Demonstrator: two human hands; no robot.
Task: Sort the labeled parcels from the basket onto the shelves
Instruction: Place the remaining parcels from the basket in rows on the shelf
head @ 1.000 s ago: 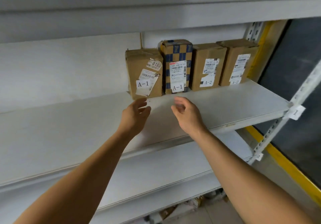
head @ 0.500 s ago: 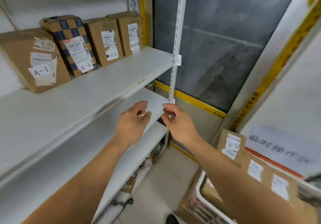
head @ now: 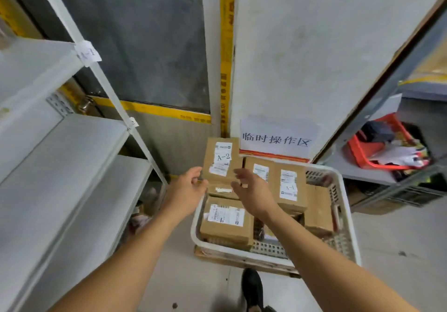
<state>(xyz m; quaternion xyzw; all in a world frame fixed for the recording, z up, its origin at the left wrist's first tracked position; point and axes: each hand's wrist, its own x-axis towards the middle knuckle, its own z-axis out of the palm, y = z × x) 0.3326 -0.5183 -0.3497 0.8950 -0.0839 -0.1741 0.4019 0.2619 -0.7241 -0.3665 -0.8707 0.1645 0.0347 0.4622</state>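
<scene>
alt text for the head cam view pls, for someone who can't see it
Both hands, left hand and right hand, reach open toward an upright cardboard parcel labelled A-2 at the back of a white plastic basket full of labelled parcels on the floor. White metal shelves stand to the left.

A basket (head: 348, 215) stood on the floor, to the right of the shelves (head: 72, 156). Parcels lay in it: the A-2 parcel (head: 221, 159) upright at its far left corner, another parcel (head: 226, 222) flat at the near left, the A-1 parcel (head: 289, 185) near the middle. Both hands hung over the left edge, the left hand (head: 187, 190) beside the right hand (head: 251, 193). A tray (head: 360, 152) sat on a low shelf (head: 358, 171) further right.
</scene>
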